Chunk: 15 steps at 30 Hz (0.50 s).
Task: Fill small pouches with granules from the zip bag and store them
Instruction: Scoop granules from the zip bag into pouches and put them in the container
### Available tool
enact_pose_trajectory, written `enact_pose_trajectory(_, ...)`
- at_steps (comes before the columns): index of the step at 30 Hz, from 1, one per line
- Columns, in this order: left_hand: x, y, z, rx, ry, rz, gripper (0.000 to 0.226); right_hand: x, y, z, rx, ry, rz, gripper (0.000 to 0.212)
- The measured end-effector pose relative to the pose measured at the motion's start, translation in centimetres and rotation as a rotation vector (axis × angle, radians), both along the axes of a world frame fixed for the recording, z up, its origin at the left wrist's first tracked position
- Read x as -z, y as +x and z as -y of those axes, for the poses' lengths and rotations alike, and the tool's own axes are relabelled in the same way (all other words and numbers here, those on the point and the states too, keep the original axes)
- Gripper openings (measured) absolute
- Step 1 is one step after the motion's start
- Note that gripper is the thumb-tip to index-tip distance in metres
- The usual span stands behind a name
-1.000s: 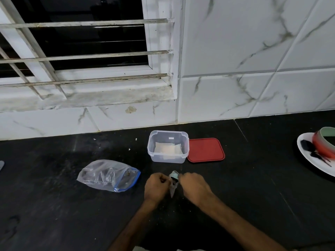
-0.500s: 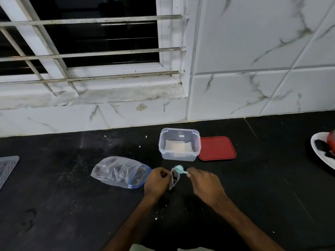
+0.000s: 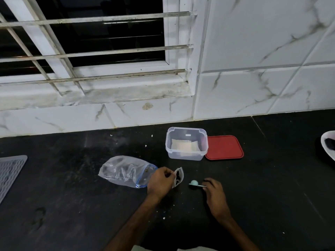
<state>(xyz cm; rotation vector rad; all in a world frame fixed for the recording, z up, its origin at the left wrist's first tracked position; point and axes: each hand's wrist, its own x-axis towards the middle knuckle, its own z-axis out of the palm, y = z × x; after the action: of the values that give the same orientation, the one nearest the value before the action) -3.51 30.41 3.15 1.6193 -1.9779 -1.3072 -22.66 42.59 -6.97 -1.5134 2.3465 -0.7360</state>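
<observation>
My left hand (image 3: 160, 182) pinches the small pouch (image 3: 179, 177) at its rim: light, floppy, likely spill-prone. Right hand (image 3: 215, 194) grips the scoop (image 3: 194, 183).

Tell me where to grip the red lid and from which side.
Pinch the red lid by its right edge, coming from the right. It lies flat on the black counter, so only the thin rim offers a hold, and the clear container crowds its left edge while the right side is free.
</observation>
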Motion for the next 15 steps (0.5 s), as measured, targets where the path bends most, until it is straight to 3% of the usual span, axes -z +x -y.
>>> enact_pose_trajectory(3,0.1,0.1,-0.1,-0.005,0.008,-0.008,0.003,-0.2,0.4,0.0,-0.118,0.054,-0.097,0.032)
enact_pose_trajectory(7,0.3,0.3,0.0,-0.020,0.029,-0.026,0.007,-0.7,0.0,0.5,-0.152,0.039,-0.081,0.030)
enact_pose_trajectory(9,0.3,0.4,0.2,-0.035,0.037,-0.033,0.006,-1.7,0.3,1.1,0.011,-0.106,0.113,0.024)
enact_pose_trajectory(12,0.3,0.2,0.2,-0.053,0.040,-0.044,0.003,-4.6,1.8,2.3,0.290,-0.340,0.475,0.031)
enact_pose_trajectory(15,0.6,-0.5,0.1,-0.079,0.080,-0.040,0.004,-7.4,4.1,4.2,0.255,-0.404,0.773,0.022)
